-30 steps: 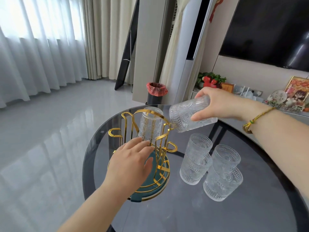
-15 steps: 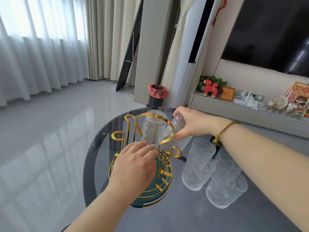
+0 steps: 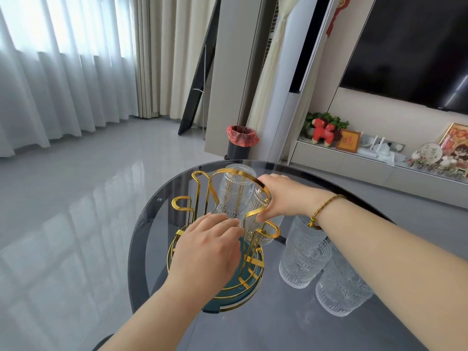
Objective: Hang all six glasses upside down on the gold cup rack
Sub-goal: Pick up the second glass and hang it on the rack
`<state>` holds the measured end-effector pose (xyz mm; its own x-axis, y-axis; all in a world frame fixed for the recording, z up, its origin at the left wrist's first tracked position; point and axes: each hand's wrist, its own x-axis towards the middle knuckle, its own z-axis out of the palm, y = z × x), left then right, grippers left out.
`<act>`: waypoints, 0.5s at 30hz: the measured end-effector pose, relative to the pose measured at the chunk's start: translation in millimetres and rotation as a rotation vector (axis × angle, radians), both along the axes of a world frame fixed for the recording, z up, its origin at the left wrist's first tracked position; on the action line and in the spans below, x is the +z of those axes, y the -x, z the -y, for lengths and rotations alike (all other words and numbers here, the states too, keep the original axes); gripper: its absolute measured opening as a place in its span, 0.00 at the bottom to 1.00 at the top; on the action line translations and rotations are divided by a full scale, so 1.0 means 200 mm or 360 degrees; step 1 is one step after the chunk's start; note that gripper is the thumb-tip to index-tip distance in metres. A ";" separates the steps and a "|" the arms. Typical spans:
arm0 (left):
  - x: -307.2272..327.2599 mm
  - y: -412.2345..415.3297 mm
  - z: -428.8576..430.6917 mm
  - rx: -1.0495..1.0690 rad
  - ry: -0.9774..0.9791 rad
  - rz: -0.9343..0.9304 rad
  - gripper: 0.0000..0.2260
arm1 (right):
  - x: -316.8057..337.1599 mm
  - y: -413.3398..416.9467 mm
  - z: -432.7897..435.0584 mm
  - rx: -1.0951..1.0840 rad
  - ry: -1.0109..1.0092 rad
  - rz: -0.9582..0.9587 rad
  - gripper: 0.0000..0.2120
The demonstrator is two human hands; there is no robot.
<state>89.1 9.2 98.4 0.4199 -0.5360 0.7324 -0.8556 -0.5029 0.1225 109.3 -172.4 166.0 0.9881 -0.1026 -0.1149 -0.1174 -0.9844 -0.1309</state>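
The gold cup rack (image 3: 201, 188) stands on a teal base on the round glass table (image 3: 152, 224). One ribbed glass (image 3: 234, 198) hangs upside down at the rack's far side. My right hand (image 3: 283, 196) grips a second glass (image 3: 255, 229), upside down, low against the rack's right hook. My left hand (image 3: 210, 252) rests on the near side of the rack, fingers spread over its wires. Several clear glasses (image 3: 301, 264) stand upright in a cluster right of the rack, partly hidden by my right forearm.
The table's rim curves close on the left and far side. Beyond it stand a black bin with a red liner (image 3: 240, 143), a low TV shelf (image 3: 354, 163) with ornaments, and curtains on the left.
My right hand has tipped the glass from sideways above the rack to upside down and lowered it onto the rack's right side. My left hand stays on the rack.
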 end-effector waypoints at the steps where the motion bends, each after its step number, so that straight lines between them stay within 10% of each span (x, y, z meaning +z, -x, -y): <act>1: 0.00 0.00 0.00 -0.0005 0.0002 -0.0009 0.11 | 0.00 0.00 0.00 -0.0002 0.0019 0.0003 0.37; 15: 0.01 0.03 -0.01 0.0062 -0.0116 -0.0156 0.11 | 0.00 0.31 0.08 -0.0242 -0.0333 0.0373 0.41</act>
